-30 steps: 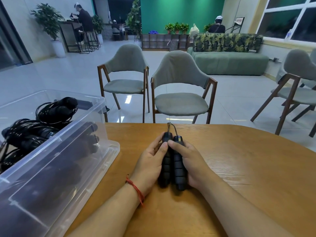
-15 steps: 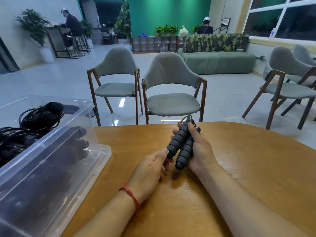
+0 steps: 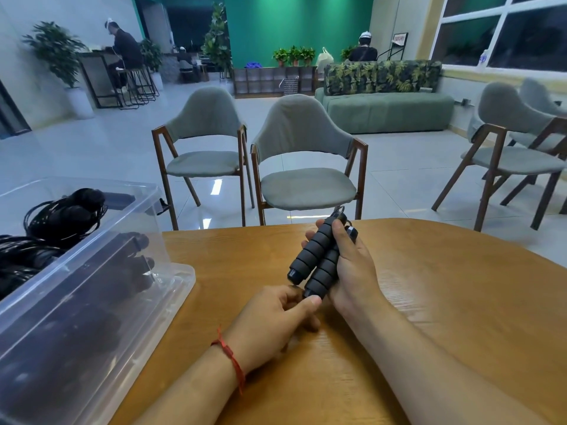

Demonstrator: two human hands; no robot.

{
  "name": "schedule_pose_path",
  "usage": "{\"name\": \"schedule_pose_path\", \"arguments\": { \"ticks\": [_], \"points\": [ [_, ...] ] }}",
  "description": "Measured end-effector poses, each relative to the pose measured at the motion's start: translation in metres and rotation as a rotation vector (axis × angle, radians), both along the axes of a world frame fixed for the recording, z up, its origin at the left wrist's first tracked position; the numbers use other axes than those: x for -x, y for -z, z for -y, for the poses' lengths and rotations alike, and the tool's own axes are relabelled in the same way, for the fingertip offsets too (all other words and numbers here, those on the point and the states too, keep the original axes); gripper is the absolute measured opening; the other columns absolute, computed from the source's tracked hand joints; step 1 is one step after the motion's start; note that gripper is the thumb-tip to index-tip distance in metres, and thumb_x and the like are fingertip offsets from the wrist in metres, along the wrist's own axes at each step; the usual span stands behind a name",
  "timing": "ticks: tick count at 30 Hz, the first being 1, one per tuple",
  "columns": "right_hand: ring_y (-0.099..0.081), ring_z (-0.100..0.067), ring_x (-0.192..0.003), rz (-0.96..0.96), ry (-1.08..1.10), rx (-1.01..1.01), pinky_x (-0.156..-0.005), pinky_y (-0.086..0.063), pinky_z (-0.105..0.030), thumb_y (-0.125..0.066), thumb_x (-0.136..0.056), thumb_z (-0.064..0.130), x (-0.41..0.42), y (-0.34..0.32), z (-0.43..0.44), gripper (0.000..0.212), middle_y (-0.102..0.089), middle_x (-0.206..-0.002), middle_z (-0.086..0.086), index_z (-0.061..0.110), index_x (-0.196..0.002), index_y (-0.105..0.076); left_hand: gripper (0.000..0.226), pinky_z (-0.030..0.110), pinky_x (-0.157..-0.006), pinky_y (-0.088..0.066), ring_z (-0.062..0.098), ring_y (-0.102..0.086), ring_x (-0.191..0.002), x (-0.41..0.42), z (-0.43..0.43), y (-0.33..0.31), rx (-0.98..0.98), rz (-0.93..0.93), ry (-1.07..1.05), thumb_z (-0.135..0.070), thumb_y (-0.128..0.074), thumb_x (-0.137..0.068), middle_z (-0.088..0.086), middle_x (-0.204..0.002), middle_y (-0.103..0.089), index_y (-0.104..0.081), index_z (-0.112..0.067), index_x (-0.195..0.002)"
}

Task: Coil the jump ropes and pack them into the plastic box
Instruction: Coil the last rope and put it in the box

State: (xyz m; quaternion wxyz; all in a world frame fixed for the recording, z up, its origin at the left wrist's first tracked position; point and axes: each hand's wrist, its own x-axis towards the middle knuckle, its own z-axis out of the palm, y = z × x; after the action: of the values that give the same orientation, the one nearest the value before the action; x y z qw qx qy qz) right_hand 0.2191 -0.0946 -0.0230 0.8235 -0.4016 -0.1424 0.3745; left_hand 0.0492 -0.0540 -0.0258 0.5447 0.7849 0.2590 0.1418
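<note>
Jump ropes show in two places on your wooden table (image 3: 445,302). At the near left stands the clear plastic box (image 3: 181,280), and black coiled ropes (image 3: 64,219) are piled in its far left end. Right of the box, near the table's middle, your right hand (image 3: 352,271) wraps round two black foam handles (image 3: 316,259) held side by side. They are raised off the wood and tilted, with their upper ends far and to the right. Your left hand (image 3: 276,320) lies just beneath them with its fingers curled and its thumb tip against the lower end of the nearer handle; you cannot tell whether it pinches that end. A red string bracelet (image 3: 230,357) circles your left wrist.
</note>
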Motion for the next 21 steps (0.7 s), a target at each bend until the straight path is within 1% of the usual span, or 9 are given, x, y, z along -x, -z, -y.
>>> {"name": "schedule_pose_path", "arguments": {
  "ticks": [4, 7, 9, 10, 12, 14, 16, 18, 21],
  "points": [
    [-0.074, -0.036, -0.113, 0.035, 0.019, -0.016, -0.096, -0.061, -0.053, -0.071, -0.102, 0.035, 0.0, 0.001, -0.002, 0.045, -0.069, -0.129, -0.029, 0.005, -0.135, -0.064, 0.015, 0.024, -0.058, -0.05, 0.001, -0.061, -0.057, -0.002, 0.002, 0.003, -0.075, 0.072, -0.089, -0.038, -0.069, -0.103, -0.002, -0.087, -0.08, -0.077, -0.025, -0.105],
    [-0.075, -0.032, -0.105, 0.041, 0.042, -0.008, -0.101, -0.059, -0.057, -0.07, -0.103, 0.033, -0.001, 0.0, -0.003, 0.045, -0.073, -0.12, -0.027, 0.003, -0.135, -0.062, 0.017, 0.028, -0.061, -0.054, 0.002, -0.064, -0.062, -0.005, 0.003, 0.01, -0.209, 0.052, -0.154, -0.047, -0.073, -0.098, -0.005, -0.082, -0.077, -0.077, -0.031, -0.1],
    [-0.076, -0.033, -0.104, 0.035, 0.055, -0.001, -0.1, -0.06, -0.056, -0.069, -0.104, 0.031, -0.001, -0.002, -0.001, 0.047, -0.074, -0.117, -0.026, 0.0, -0.137, -0.06, 0.025, 0.025, -0.064, -0.055, 0.004, -0.066, -0.069, -0.006, 0.001, 0.012, -0.263, 0.053, -0.235, -0.056, -0.075, -0.093, -0.008, -0.086, -0.074, -0.073, -0.033, -0.103],
    [-0.076, -0.035, -0.106, 0.038, 0.058, 0.002, -0.098, -0.061, -0.054, -0.069, -0.104, 0.031, -0.001, -0.003, 0.0, 0.046, -0.074, -0.12, -0.026, 0.0, -0.137, -0.06, 0.033, 0.023, -0.065, -0.054, 0.005, -0.066, -0.074, -0.005, -0.001, 0.013, -0.277, 0.073, -0.291, -0.062, -0.075, -0.089, -0.009, -0.092, -0.072, -0.067, -0.036, -0.109],
    [-0.075, -0.037, -0.113, 0.05, 0.048, 0.016, -0.095, -0.063, -0.051, -0.069, -0.104, 0.031, 0.0, -0.003, 0.001, 0.044, -0.072, -0.127, -0.027, 0.002, -0.136, -0.061, 0.06, 0.02, -0.072, -0.054, 0.003, -0.063, -0.088, -0.002, -0.005, 0.013, -0.299, 0.121, -0.36, -0.071, -0.077, -0.08, -0.016, -0.115, -0.063, -0.05, -0.045, -0.127],
    [-0.074, -0.036, -0.116, 0.062, 0.008, 0.034, -0.096, -0.062, -0.054, -0.069, -0.103, 0.034, 0.005, -0.001, 0.0, 0.043, -0.071, -0.129, -0.025, 0.006, -0.135, -0.063, 0.092, 0.024, -0.091, -0.056, -0.003, -0.056, -0.116, -0.002, -0.004, 0.014, -0.401, 0.131, -0.307, -0.069, -0.08, -0.075, -0.02, -0.142, -0.046, -0.03, -0.051, -0.15],
    [-0.075, -0.035, -0.115, 0.091, -0.043, 0.073, -0.096, -0.062, -0.055, -0.07, -0.103, 0.037, 0.013, 0.002, -0.002, 0.041, -0.074, -0.126, -0.02, 0.009, -0.133, -0.067, 0.114, 0.028, -0.112, -0.048, -0.003, -0.043, -0.14, -0.006, 0.0, 0.016, -0.502, 0.128, -0.229, -0.058, -0.086, -0.076, -0.02, -0.158, -0.033, -0.013, -0.049, -0.163],
    [-0.075, -0.033, -0.114, 0.142, -0.072, 0.119, -0.096, -0.062, -0.053, -0.067, -0.104, 0.039, 0.018, 0.002, -0.002, 0.035, -0.077, -0.121, -0.013, 0.013, -0.127, -0.071, 0.118, 0.028, -0.116, -0.046, -0.003, -0.04, -0.143, -0.01, 0.002, 0.019, -0.556, 0.135, -0.194, -0.049, -0.086, -0.081, -0.021, -0.159, -0.03, -0.003, -0.051, -0.165],
    [-0.074, -0.036, -0.116, 0.071, -0.11, 0.101, -0.099, -0.06, -0.057, -0.063, -0.106, 0.045, 0.016, 0.001, -0.002, 0.042, -0.075, -0.126, -0.016, 0.011, -0.131, -0.068, 0.114, 0.019, -0.109, -0.046, -0.005, -0.043, -0.133, -0.011, 0.0, 0.023, -0.573, 0.081, -0.153, -0.058, -0.079, -0.087, -0.018, -0.153, -0.032, 0.012, -0.067, -0.154]
  ]
}}
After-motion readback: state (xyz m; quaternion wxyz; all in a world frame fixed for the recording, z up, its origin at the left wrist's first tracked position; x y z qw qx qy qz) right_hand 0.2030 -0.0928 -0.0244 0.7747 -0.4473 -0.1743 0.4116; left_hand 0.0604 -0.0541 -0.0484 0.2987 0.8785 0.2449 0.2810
